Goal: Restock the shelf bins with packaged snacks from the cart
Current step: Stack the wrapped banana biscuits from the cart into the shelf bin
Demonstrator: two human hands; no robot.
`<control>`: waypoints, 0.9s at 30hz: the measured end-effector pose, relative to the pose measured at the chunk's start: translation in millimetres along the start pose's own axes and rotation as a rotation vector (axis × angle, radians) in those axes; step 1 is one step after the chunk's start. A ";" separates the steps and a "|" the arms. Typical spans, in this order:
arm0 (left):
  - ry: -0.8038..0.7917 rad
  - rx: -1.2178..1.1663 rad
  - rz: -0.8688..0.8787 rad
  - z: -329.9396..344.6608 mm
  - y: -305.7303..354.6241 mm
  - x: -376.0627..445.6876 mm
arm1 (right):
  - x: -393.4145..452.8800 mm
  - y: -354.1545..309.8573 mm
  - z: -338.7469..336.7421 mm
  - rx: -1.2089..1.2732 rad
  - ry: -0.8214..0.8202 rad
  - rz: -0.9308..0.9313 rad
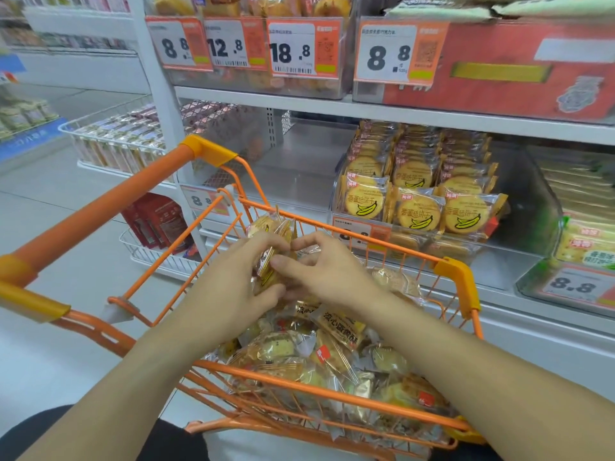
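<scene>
Both hands are over the cart (392, 248) now, right in the middle of my view. My left hand (229, 277) has its fingers curled round a small stack of biscuit packets (271, 257), held upright on edge just above the heap in the basket. My right hand (327, 271) is in there too, thumb and fingertips closed against the same stack from the other side, so the two hands meet on it, clamped together around those packets.

Under them the orange wire cart is piled with loose snack packets (319, 357), clear and gold wrappers all jumbled, some with red labels. The cart's handle (100, 207) runs off to my left.

Straight ahead, past the far rim of the cart, there's the clear shelf bin (519, 207) with banana biscuit packets (419, 211) standing in neat rows, three across at the front, yellow rounds with a banana drawn on each. To the left of that bin sits another clear bin (299, 174), and I see only bare plastic inside it. Price tags (293, 48) reading 8.8, 12.8 and 18.8 hang along the shelf above. To the right, a bin of green and yellow packets (585, 244) sits at the edge of my view.
</scene>
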State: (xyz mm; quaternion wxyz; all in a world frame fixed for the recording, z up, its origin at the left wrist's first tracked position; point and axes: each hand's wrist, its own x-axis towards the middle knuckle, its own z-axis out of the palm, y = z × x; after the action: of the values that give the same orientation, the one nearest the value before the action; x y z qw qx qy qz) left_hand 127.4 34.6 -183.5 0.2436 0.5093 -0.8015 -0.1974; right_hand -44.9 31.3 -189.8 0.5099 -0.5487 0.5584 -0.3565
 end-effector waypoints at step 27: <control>0.254 -0.642 0.006 23.1 55.4 6.5 | -31.6 -4.6 -86.5 0.886 -0.006 0.262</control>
State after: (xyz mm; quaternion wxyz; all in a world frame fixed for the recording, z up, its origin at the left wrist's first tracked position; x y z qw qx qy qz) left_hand 71.5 52.5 -169.6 0.4898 0.4246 -0.6634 -0.3737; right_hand -130.7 47.6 -160.2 0.7377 -0.2040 0.4154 -0.4916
